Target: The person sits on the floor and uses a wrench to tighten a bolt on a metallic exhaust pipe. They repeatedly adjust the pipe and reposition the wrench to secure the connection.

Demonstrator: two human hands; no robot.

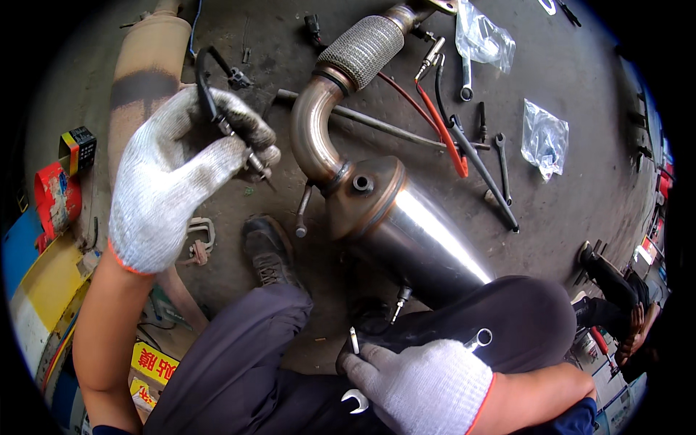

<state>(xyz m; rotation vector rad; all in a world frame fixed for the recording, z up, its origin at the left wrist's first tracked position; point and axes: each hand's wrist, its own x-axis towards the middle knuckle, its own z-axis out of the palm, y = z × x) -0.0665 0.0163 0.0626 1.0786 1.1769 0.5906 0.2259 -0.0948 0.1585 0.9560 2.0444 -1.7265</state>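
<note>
My left hand [170, 177], in a white knit glove with darkened fingertips, pinches an oxygen sensor [255, 164] with a black cable looping above the thumb. It is held apart from the exhaust pipe, left of its bend. My right hand [435, 384], gloved too, rests over my right leg, closed around a combination wrench [355, 401]; its ring end shows past the wrist. A cigarette [354, 341] sticks up between the fingers. Before me lies a shiny catalytic converter [428, 232] with a threaded port [362, 183] facing up. A second sensor [400, 301] sits in its near side.
A braided flex pipe [362, 51] joins the converter's bent pipe. A muffler [148, 58] lies at the far left. On the right are a long bar [493, 181], a wrench [503, 167], a red-sleeved sensor cable [451, 148] and a plastic bag [544, 139]. Another person's hands [638, 326] show far right.
</note>
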